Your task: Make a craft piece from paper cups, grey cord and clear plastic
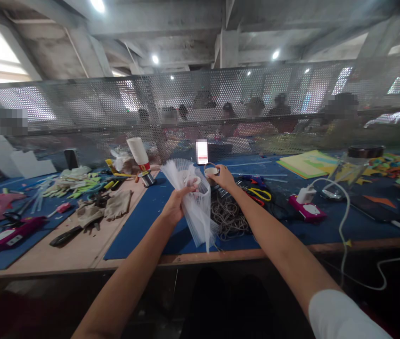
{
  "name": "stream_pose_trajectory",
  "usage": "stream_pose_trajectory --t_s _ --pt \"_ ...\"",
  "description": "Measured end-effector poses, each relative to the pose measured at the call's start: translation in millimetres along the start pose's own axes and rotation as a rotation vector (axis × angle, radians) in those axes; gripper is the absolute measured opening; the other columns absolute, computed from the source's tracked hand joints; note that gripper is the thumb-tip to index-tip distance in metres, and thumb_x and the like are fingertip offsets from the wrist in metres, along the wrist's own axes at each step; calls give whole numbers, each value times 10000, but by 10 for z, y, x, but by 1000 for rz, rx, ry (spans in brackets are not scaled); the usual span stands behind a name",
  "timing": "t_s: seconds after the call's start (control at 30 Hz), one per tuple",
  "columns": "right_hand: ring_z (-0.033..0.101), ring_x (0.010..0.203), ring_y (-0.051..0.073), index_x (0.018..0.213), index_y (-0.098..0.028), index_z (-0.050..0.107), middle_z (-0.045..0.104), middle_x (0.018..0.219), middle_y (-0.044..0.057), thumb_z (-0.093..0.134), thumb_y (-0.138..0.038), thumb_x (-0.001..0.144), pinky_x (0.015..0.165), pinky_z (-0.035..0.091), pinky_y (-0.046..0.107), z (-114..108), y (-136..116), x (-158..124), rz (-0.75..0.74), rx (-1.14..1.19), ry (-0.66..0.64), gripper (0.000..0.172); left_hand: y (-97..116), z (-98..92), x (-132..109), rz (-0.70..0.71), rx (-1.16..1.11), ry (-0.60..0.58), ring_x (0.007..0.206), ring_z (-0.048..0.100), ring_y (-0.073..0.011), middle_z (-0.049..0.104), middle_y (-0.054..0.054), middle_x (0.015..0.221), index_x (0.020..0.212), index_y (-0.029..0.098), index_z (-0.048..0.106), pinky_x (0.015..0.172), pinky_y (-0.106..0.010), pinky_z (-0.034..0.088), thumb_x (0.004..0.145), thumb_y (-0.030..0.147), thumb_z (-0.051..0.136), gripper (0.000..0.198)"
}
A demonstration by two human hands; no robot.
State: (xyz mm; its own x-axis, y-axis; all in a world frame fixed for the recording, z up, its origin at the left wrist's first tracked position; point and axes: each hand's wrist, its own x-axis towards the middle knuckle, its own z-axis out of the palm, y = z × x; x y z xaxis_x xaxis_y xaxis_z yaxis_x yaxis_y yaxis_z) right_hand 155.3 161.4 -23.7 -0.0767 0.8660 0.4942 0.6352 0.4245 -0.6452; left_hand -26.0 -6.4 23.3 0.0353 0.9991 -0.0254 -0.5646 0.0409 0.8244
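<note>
My left hand point(176, 205) is closed around a bundle of clear white plastic strips point(194, 205), fanned out above and below the grip, held over the blue mat point(143, 226). My right hand point(224, 176) pinches a small roll of tape point(211, 170) a little farther out, beside the top of the bundle. Just below both hands a tangle of grey cord point(228, 217) lies on the mat.
A perforated metal screen point(200, 103) runs across the far side, with several people behind it. Glue guns point(9, 235), gloves point(104, 209), scissors point(258, 194), a purple glue gun with white cable point(307, 209), a glass jar point(357, 167) and coloured paper point(309, 165) lie about.
</note>
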Motion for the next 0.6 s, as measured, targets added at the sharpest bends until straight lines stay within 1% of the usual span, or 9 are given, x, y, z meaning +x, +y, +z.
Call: stream_pose_trajectory --t_s 0.1,0.2,0.27,0.33,0.4,0.43,0.5,0.53,0.6 --pt "641 1160 302 1270 -140 582 616 1308 208 734 -474 841 1007 489 430 -25 -26 -4 5 23 26 565 1 -1 0 -5 3 -11 620 654 -97 726 -28 818 1143 110 717 621 -189 543 662 96 791 487" --pt "627 1175 309 1285 -129 579 597 1329 225 656 -481 903 1021 477 447 -73 -68 -8 1 53 121 525 4 4 -2 -6 5 -16 615 650 -97 725 -26 811 1145 113 714 615 -189 540 660 101 796 493" --pt "618 1169 304 1240 -139 601 612 1291 212 618 -474 927 1031 466 450 -116 -105 -7 -30 74 212 458 5 5 -3 -4 5 -7 620 652 -102 729 -33 814 1139 112 717 615 -192 539 662 100 793 483" --pt "629 1106 280 1160 -154 629 636 1225 187 579 -468 948 1023 469 433 -166 -158 -3 -68 101 295 382 3 4 -3 -3 3 -3 622 654 -107 731 -38 815 1141 112 719 617 -197 541 669 99 787 477" --pt "648 1007 248 1067 -170 647 659 1153 159 537 -478 968 977 490 399 -218 -236 -4 -96 142 347 342 0 0 -1 -1 0 -6 625 657 -109 732 -37 815 1151 112 720 621 -199 543 678 100 782 477" --pt "655 957 234 1025 -180 650 674 1114 142 517 -493 977 941 502 379 -244 -288 -9 -108 171 348 344 -1 -2 -1 -1 -3 -8 626 658 -108 731 -34 813 1154 111 720 625 -199 546 680 99 780 478" --pt "669 879 214 948 -203 647 708 998 99 493 -547 982 865 517 344 -290 -413 -33 -126 250 291 379 -2 -6 0 2 -2 -10 632 665 -109 735 -31 819 1159 113 720 640 -204 554 682 96 779 480" --pt "676 821 201 905 -217 643 719 909 68 483 -584 980 813 521 325 -309 -484 -52 -124 306 215 407 -2 -9 1 6 -1 -11 639 671 -112 740 -31 826 1159 115 721 648 -208 559 682 96 781 481" --pt "665 665 170 834 -226 642 713 759 26 466 -668 962 692 513 294 -338 -630 -102 -99 426 -9 492 -3 -15 2 13 5 -18 654 685 -122 748 -32 836 1160 123 719 659 -219 567 681 102 789 484"
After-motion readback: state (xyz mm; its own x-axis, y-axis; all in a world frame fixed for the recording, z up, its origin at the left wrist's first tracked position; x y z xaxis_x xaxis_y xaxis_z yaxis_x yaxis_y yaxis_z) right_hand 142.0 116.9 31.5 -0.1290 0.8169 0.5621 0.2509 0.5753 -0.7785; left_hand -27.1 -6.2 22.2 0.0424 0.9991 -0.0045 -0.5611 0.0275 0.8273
